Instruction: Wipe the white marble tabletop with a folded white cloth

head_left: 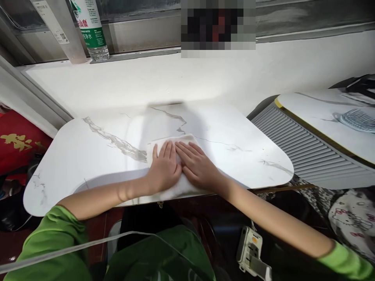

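Note:
A white folded cloth (187,187) lies on the white marble-patterned tabletop (234,156), near its front edge. My left hand (165,168) rests flat on the cloth, its fingers stretched away from me. Beside it, my right hand (196,164) lies flat on the same cloth, fingers pointing up and to the left. The two hands touch or nearly touch at the thumbs. Neither hand grips the cloth; both press on its top. Part of the cloth is hidden beneath them.
On the sill at back left stand a water bottle (90,35) and a translucent bottle (58,31). To the right is a ribbed grey cabinet (281,136) with a blue hairbrush (357,119) on its top. A power socket (251,249) sits below the table; a pale cord (117,236) crosses the foreground.

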Demonstrator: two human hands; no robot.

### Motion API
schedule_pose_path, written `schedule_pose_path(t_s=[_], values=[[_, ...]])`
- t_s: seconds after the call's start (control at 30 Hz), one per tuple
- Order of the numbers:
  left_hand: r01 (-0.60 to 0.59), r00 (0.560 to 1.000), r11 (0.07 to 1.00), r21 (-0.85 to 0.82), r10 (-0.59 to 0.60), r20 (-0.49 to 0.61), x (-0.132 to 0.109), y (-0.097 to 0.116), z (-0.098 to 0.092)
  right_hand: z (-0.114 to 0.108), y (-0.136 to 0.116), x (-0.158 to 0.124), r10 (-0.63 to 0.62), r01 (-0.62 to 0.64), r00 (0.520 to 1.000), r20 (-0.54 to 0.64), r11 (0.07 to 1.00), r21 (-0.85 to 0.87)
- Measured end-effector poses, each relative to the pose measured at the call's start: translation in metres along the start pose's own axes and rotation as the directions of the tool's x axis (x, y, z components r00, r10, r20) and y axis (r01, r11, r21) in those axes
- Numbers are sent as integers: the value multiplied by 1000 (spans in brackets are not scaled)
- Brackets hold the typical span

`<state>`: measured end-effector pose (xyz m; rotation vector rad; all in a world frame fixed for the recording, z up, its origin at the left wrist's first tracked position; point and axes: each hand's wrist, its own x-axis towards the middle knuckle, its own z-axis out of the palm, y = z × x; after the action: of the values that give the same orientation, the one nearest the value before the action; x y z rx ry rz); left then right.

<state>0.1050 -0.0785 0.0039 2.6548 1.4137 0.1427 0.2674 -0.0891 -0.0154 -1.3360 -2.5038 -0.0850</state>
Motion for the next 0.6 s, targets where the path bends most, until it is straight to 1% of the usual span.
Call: schedule_pose_path(t_s=[0.03, 0.1, 0.13, 0.2, 0.3, 0.43, 0.5, 0.57, 0.6], values=[[-29, 1000, 1000, -7, 29, 1, -4, 4, 1, -2, -3, -8, 9, -9, 1000, -10, 1000, -4], [-65, 998, 998, -21, 64, -18, -3, 7, 3, -4, -4, -15, 33, -33, 999, -23, 999, -5], [-72, 997, 997, -28, 71, -30, 1, 6, 4, -4, -1, -13, 42, -43, 999, -26, 999, -2], [-67, 997, 997, -44, 65, -43, 17, 0, 5, -1, 11, -1, 55, -55, 998, -25, 998, 11], [-33, 998, 998, -57, 31, -50, 58, -16, 5, 6, 41, 33, 80, -79, 997, -23, 996, 27], [-19, 998, 998, -51, 15, -68, 129, -49, 0, 20, 87, 93, 155, -155, 988, -20, 988, -12], [-16, 998, 999, -48, 13, -62, 160, -64, -4, 26, 106, 120, 204, -205, 979, -26, 978, -24], [2, 998, 999, -41, -5, -63, 182, -75, -6, 31, 119, 141, 239, -239, 971, -31, 971, -7], [15, 998, 999, -38, -18, -66, 188, -78, -6, 32, 123, 148, 251, -251, 968, -29, 968, 5]])
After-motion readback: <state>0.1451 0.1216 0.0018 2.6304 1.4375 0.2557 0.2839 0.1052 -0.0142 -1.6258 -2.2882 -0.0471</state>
